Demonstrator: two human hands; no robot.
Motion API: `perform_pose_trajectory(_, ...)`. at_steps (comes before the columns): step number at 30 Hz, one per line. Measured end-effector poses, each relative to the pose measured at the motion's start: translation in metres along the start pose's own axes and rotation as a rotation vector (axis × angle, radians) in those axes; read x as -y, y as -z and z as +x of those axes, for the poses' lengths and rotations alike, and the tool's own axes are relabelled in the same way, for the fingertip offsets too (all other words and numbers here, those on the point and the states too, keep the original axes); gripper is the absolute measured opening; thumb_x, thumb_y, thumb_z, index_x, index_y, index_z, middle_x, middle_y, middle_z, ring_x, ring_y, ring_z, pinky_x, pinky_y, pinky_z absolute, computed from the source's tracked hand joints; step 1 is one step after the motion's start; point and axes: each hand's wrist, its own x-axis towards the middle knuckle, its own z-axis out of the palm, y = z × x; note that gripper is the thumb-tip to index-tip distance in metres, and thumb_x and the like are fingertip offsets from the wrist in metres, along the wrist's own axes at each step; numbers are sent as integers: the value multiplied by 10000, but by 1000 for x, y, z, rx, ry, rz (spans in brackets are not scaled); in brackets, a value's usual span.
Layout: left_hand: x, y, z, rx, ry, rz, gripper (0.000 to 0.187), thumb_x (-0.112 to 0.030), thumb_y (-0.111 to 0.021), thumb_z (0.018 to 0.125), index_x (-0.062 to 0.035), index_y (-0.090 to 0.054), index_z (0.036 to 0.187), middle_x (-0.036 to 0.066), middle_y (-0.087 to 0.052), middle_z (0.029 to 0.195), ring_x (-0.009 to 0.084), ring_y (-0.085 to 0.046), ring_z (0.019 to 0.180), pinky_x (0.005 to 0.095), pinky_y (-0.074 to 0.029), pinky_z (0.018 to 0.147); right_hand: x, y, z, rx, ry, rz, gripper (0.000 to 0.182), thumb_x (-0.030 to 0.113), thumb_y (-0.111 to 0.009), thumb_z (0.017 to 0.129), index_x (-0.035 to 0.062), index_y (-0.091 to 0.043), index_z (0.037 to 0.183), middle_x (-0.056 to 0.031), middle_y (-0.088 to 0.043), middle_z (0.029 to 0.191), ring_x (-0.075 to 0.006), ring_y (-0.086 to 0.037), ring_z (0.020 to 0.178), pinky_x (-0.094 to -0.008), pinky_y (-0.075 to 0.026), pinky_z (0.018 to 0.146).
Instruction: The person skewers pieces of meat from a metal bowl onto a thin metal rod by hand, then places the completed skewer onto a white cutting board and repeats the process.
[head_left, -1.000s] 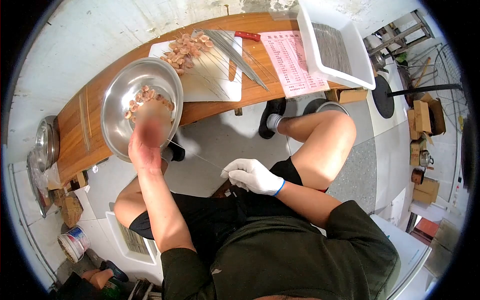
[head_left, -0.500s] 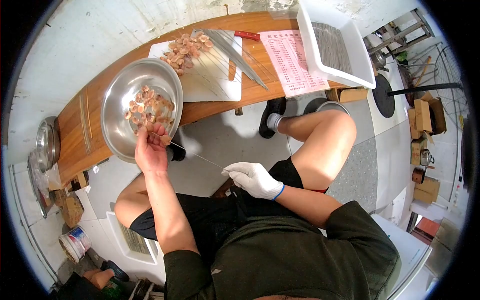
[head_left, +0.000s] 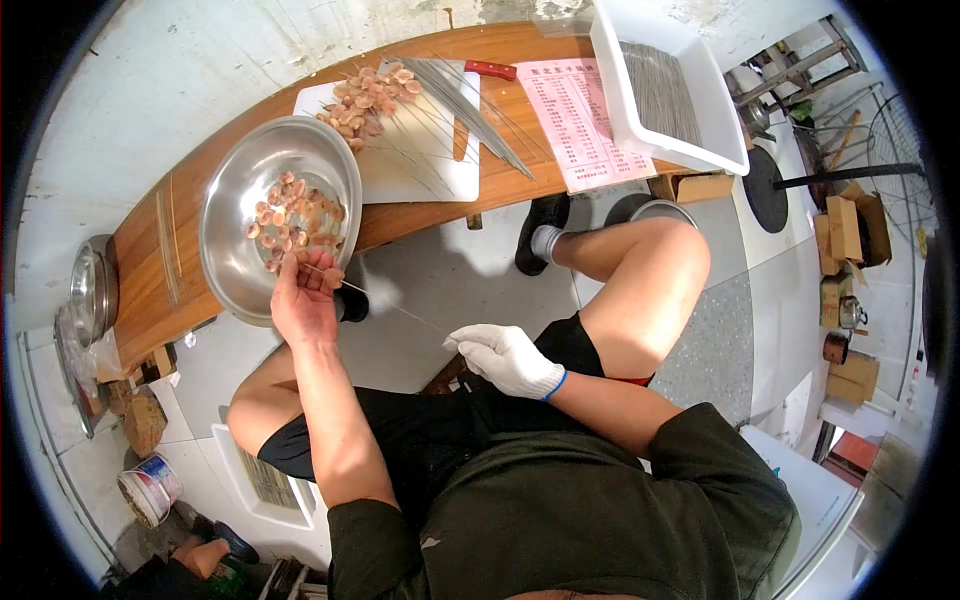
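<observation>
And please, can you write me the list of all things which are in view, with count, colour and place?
table: one, brown, ahead
steel bowl: one, silver, table's left part
food pieces: many, pinkish-brown, in bowl and on board
board: one, white, right of bowl
loose skewers: many, grey, on board
knife handle: one, red, behind board
printed sheet: one, pink, right of board
tubs: two, white, table's right end and floor
bucket: one, mostly white, floor, left
cartons: several, brown, far right
held skewer: one, pale, between hands
left hand: one, bare, bowl's near edge
right hand: one, white-gloved, above lap
</observation>
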Motion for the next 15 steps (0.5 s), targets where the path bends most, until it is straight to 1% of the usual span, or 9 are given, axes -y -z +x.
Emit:
perform_pose_trajectory(6, 3, 3, -2, 7, 1, 5, 238, -212, -553, 984, 19, -610, 984, 142, -673, 898, 242, -670, 806, 350, -571, 705, 3, -2, -2, -4, 60, -21, 224, 126, -548, 973, -22, -659, 1098, 5, -585, 758, -60, -474, 650, -234, -442, 602)
perform_pose_trajectory(12, 6, -1, -5, -37, 4, 14, 236, -217, -558, 982, 15, -605, 971, 142, -670, 891, 246, -668, 794, 369, -570, 729, 8, 1, -2, 2, 36, -75, 222, 124, -552, 969, -26, -660, 1092, -8, -616, 793, -64, -489, 656, -240, -455, 614)
perform_pose_trajectory(15, 7, -1, -6, -40, 6, 12, 237, -214, -557, 981, 18, -603, 965, 145, -669, 899, 250, -671, 801, 376, -569, 752, 11, 1, -2, 6, 29, -89, 222, 123, -553, 968, -28, -659, 1092, -10, -610, 787, -65, -488, 655, -241, -453, 610)
